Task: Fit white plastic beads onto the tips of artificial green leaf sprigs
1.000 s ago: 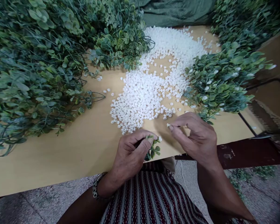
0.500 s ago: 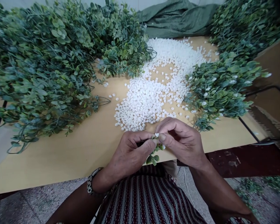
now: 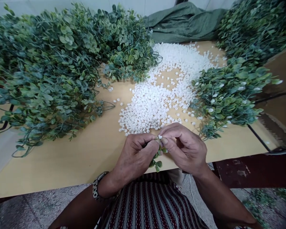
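My left hand (image 3: 134, 156) pinches a small green leafy sprig (image 3: 156, 160) over the near edge of the table. Its leaves hang down below my fingers. My right hand (image 3: 184, 147) meets it from the right, thumb and forefinger closed on a tiny white bead (image 3: 160, 137) set against the sprig's tip. Just beyond my hands lies a wide spread of white beads (image 3: 157, 98) on the tan tabletop (image 3: 85, 159).
A big heap of green artificial foliage (image 3: 50, 73) covers the left and back of the table. A smaller pile of sprigs with white beads on them (image 3: 226, 92) lies at the right. Green cloth (image 3: 183, 22) sits at the back. A dark metal frame (image 3: 264, 140) stands at the right edge.
My right hand came left from the edge of the bead pile with a bead and joined my left hand at the sprig's tip. The view has tilted up a little.
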The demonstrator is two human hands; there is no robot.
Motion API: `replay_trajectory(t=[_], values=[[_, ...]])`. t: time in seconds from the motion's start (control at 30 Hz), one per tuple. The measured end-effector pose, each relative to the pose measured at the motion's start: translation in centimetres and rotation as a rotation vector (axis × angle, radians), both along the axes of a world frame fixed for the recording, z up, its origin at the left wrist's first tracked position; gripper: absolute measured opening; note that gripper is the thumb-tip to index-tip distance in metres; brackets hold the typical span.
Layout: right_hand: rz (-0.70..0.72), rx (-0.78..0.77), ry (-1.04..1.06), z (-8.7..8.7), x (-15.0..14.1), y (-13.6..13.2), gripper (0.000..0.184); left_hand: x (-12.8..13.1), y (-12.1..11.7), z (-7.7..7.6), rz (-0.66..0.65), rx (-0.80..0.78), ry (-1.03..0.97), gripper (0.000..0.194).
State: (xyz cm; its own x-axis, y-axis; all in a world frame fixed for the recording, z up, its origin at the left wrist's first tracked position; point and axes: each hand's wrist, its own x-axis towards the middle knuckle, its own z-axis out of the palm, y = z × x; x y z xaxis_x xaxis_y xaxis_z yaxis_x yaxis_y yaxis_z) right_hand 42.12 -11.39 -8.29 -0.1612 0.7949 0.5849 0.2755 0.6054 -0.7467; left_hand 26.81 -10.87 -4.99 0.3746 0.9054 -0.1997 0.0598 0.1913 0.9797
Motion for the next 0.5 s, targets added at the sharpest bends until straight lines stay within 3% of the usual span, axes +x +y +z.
replay_trajectory(t=[0.5], values=[[0.021, 0.128, -0.187, -0.26, 0.81, -0.35, 0.017, -0.02, -0.41, -0.67, -0.056, 0.163, 0.215, 0.029]])
